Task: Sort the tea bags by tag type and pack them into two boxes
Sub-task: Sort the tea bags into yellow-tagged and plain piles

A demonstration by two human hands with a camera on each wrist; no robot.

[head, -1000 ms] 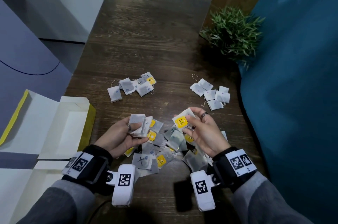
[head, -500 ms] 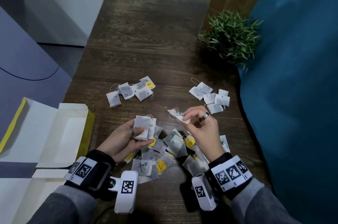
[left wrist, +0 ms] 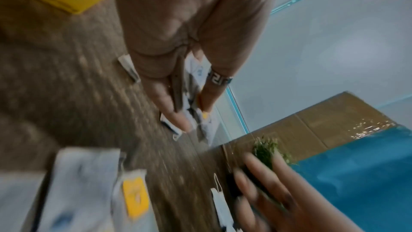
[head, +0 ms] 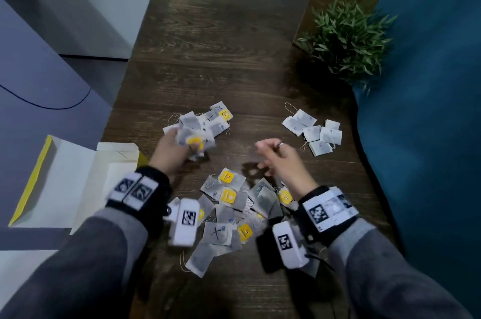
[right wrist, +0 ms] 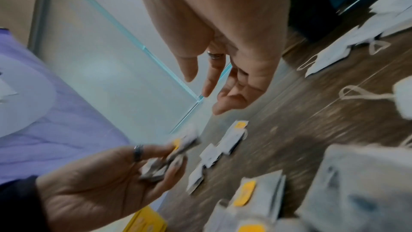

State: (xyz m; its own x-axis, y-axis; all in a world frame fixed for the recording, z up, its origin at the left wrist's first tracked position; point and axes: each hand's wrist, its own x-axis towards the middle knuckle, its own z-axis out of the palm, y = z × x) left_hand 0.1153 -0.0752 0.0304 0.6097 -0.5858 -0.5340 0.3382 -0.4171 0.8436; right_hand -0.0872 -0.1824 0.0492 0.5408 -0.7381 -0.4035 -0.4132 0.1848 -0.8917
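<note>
My left hand (head: 179, 145) grips a small stack of tea bags (head: 194, 140), one with a yellow tag, just in front of the far left group of tea bags (head: 208, 120). In the left wrist view the stack (left wrist: 189, 98) sits pinched between thumb and fingers. My right hand (head: 270, 154) hovers empty, fingers loosely spread, above the table; the right wrist view shows its fingers (right wrist: 211, 77) holding nothing. A mixed heap of tea bags (head: 234, 204) with yellow tags lies between my wrists. A group of white-tagged bags (head: 315, 131) lies at the far right.
An open white and yellow box (head: 78, 178) lies at the table's left edge. A small green plant (head: 346, 37) stands at the far right beside a blue cushion (head: 429, 110). The dark wooden table (head: 208, 45) stretches away beyond the groups.
My left hand moved forward with its stack to the far left group. The bag my right hand pinched is gone from it, and a yellow-tagged bag now shows in the left hand's stack.
</note>
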